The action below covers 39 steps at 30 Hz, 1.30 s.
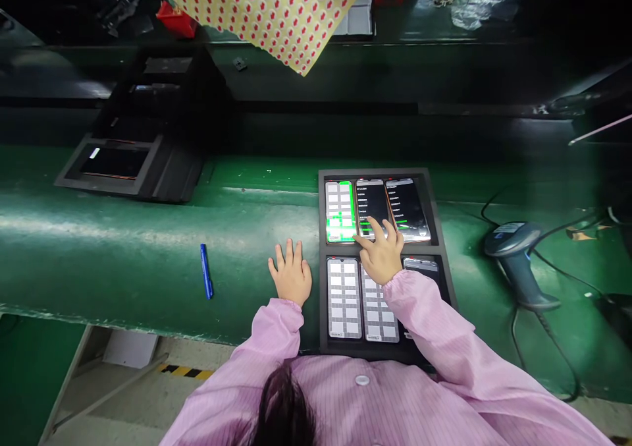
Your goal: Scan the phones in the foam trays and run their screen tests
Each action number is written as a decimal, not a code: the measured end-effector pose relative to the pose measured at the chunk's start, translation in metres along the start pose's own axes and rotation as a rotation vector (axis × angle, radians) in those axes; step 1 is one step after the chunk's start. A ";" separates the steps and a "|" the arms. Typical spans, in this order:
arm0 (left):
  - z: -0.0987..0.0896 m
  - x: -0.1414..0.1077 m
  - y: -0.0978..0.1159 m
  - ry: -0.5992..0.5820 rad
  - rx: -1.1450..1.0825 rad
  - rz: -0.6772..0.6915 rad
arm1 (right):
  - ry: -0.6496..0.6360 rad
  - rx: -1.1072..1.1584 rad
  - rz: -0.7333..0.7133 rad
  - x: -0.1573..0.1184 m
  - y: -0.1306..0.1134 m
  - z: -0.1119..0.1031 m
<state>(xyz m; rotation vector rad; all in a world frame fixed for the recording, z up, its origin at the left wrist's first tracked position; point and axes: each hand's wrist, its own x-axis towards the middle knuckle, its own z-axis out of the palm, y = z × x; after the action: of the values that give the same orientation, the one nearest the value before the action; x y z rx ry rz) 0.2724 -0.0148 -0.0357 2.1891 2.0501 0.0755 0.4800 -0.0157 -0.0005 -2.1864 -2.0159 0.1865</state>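
A black foam tray (323, 268) holds several smartphones in two rows. My right hand (382, 256) is over the tray with fingers spread, fingertips at the back row's middle phone (372, 199) and thumb by the lower edge of the back-left phone (340, 202). That left phone shows a grid of white blocks, partly green; the back-right phone (409, 202) shows dark lists of text. In the front row, the left phone (344, 301) has a grey and white grid, and my right hand and sleeve partly cover the others. My left hand (291, 278) lies flat on the green bench left of the tray.
A blue pen (206, 271) lies left of my left hand. A barcode scanner (518, 261) with cables stands right of the tray. At the back left is a black phone-holding stand (148, 130). A yellow sticker sheet (281, 11) hangs above, near red bins (176, 19).
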 end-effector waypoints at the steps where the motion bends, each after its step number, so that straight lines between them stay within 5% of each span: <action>1: 0.000 0.000 0.000 -0.003 -0.002 -0.002 | 0.004 0.000 0.009 0.003 0.000 0.001; 11: -0.001 0.000 0.001 0.006 0.000 -0.001 | 0.007 0.083 0.077 0.036 -0.007 0.004; 28: -0.001 -0.001 0.001 0.025 0.020 0.001 | -0.097 0.092 -0.041 0.053 -0.048 0.005; 39: -0.002 -0.001 0.001 0.028 0.031 0.005 | -0.077 0.084 0.049 0.061 -0.048 0.009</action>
<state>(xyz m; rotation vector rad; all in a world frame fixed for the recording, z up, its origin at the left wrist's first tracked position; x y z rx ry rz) 0.2727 -0.0156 -0.0334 2.2247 2.0741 0.0760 0.4359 0.0488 0.0015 -2.2104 -1.9565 0.3600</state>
